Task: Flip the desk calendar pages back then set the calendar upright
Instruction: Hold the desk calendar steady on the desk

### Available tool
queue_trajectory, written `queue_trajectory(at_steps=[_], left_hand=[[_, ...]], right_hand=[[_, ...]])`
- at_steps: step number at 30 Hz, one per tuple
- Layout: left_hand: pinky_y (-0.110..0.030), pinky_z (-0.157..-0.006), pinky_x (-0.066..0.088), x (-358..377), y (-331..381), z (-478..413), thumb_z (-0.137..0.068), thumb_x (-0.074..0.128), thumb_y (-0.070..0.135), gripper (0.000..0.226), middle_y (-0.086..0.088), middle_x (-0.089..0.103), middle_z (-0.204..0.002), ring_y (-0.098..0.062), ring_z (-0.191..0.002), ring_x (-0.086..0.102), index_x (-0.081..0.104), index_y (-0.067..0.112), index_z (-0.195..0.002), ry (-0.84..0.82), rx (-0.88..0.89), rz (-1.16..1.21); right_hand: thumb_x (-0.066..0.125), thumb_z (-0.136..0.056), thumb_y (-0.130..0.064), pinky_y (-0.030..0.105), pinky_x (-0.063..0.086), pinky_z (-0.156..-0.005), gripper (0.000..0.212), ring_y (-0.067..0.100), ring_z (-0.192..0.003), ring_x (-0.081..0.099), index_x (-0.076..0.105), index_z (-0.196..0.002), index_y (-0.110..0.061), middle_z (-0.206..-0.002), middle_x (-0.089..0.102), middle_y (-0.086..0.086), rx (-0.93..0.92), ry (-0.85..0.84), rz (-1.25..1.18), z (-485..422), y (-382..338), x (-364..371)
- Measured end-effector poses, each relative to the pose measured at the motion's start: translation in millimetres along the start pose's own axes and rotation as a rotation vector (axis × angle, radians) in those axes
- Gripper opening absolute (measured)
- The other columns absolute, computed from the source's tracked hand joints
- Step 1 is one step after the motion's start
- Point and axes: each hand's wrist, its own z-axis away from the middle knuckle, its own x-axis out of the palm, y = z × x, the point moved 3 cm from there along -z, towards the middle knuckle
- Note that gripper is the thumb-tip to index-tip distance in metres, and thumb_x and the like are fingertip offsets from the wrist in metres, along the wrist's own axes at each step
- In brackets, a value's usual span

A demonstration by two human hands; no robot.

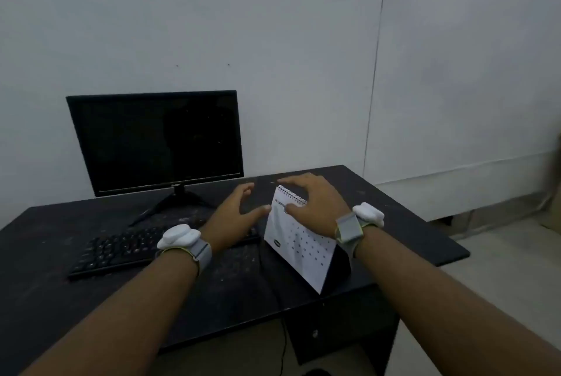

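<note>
Head view: the right hand is laid over the top of the desk calendar. Its fingers are spread apart and curled over the wire rings at the top edge, and the thumb is pressed on the front page just under the rings. The top of the calendar is held between thumb and fingers. A grey band with a white lump is worn on this wrist.

The left hand is held open just beside the calendar's left edge. Its fingers are apart and nothing is held in it. The thumb tip is seen very near the page edge, but whether it is touching cannot be told. The same kind of white wrist piece is worn on the left wrist.

The calendar is stood up like a small tent on the dark surface, toward the right side. A white page with rows of small dark marks is turned to the camera.

A black keyboard is set to the left of the calendar, partly hidden by the left arm. A black monitor with a dark screen is stood behind it, near the pale wall. A thin dark cable is hung down past the front edge of the surface.
</note>
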Motion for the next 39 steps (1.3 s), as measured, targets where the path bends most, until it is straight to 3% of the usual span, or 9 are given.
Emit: queue_trajectory(at_steps=[7, 11, 15, 21, 27, 31, 34, 36, 39], left_hand=[[-0.045, -0.122, 0.033, 41.1, -13.7, -15.3, -0.085, 0.075, 0.069, 0.111, -0.003, 0.026, -0.179, -0.028, -0.162, 0.030, 0.015, 0.034, -0.171, -0.114, -0.073, 0.023], [-0.050, -0.125, 0.031, 55.5, -17.2, -24.5, -0.082, 0.072, 0.076, 0.124, -0.001, 0.021, -0.181, -0.031, -0.162, 0.029, 0.003, 0.028, -0.173, -0.150, -0.140, 0.080], [-0.047, -0.122, 0.034, 63.7, -21.3, -27.8, -0.085, 0.073, 0.071, 0.120, -0.001, 0.029, -0.178, -0.030, -0.160, 0.034, 0.005, 0.023, -0.173, -0.155, -0.158, 0.132], [-0.042, -0.112, 0.045, 58.7, -22.5, -25.5, -0.094, 0.071, 0.058, 0.089, -0.008, 0.041, -0.165, -0.030, -0.148, 0.048, 0.034, 0.020, -0.165, -0.075, -0.141, 0.095], [-0.028, -0.080, 0.055, 50.5, -23.6, -14.0, -0.107, 0.062, 0.037, 0.020, 0.001, 0.073, -0.119, -0.024, -0.114, 0.071, 0.066, 0.023, -0.120, -0.020, -0.108, 0.128], [-0.030, -0.082, 0.058, 48.0, -24.5, 5.7, -0.108, 0.062, 0.031, 0.015, 0.003, 0.077, -0.108, -0.017, -0.102, 0.073, 0.073, 0.021, -0.110, 0.012, -0.056, 0.062], [-0.014, -0.075, 0.057, 46.8, -26.2, 24.4, -0.106, 0.065, 0.027, 0.012, 0.009, 0.078, -0.108, -0.004, -0.095, 0.075, 0.075, 0.021, -0.111, 0.063, -0.018, 0.073], [-0.011, -0.073, 0.058, 48.9, -28.3, 34.7, -0.104, 0.068, 0.025, 0.010, 0.008, 0.079, -0.107, 0.001, -0.094, 0.075, 0.075, 0.019, -0.109, 0.083, -0.007, 0.121], [-0.021, -0.079, 0.061, 51.9, -31.0, 45.7, -0.103, 0.071, 0.024, 0.009, 0.001, 0.081, -0.107, -0.011, -0.096, 0.078, 0.072, 0.019, -0.111, 0.125, -0.037, 0.199]], right_hand=[[0.059, -0.089, -0.054, 0.051, 0.047, -0.104, 0.077, 0.029, -0.132, 0.057, 0.039, -0.162, -0.041, -0.147, 0.060, -0.003, 0.171, 0.019, 0.476, 28.8, 30.8, 25.9], [0.063, -0.092, -0.062, 0.048, 0.050, -0.095, 0.069, 0.028, -0.121, 0.067, 0.052, -0.155, -0.035, -0.136, 0.072, -0.005, 0.193, 0.131, 0.555, 32.8, 38.9, 33.9], [0.068, -0.092, -0.065, 0.045, 0.051, -0.092, 0.068, 0.027, -0.117, 0.069, 0.060, -0.150, -0.033, -0.132, 0.075, -0.005, 0.134, 0.176, 0.576, 31.7, 44.9, 32.0], [0.056, -0.097, -0.072, 0.044, 0.047, -0.097, 0.072, 0.026, -0.127, 0.060, 0.045, -0.162, -0.041, -0.141, 0.069, -0.008, 0.025, 0.078, 0.623, 26.6, 58.4, 17.1], [0.054, -0.099, -0.070, 0.048, 0.044, -0.106, 0.070, 0.028, -0.134, 0.057, 0.032, -0.164, -0.053, -0.143, 0.067, -0.007, 0.049, 0.037, 0.715, 19.6, 74.6, -4.5], [0.059, -0.100, -0.064, 0.048, 0.046, -0.106, 0.065, 0.027, -0.134, 0.054, 0.037, -0.161, -0.055, -0.143, 0.061, -0.004, 0.073, 0.047, 0.612, 20.2, 81.2, -3.3], [0.063, -0.098, -0.058, 0.050, 0.041, -0.116, 0.065, 0.028, -0.143, 0.047, 0.042, -0.159, -0.052, -0.152, 0.053, 0.000, 0.050, 0.066, 0.562, 22.4, 81.1, 1.2], [0.064, -0.099, -0.055, 0.052, 0.033, -0.125, 0.068, 0.031, -0.151, 0.039, 0.040, -0.162, -0.051, -0.158, 0.048, 0.004, 0.044, 0.061, 0.545, 21.7, 83.2, 4.6], [0.064, -0.101, -0.048, 0.050, 0.032, -0.128, 0.071, 0.035, -0.161, 0.023, 0.033, -0.165, -0.049, -0.165, 0.041, 0.007, 0.046, 0.016, 0.442, 21.5, 86.9, 8.9]])
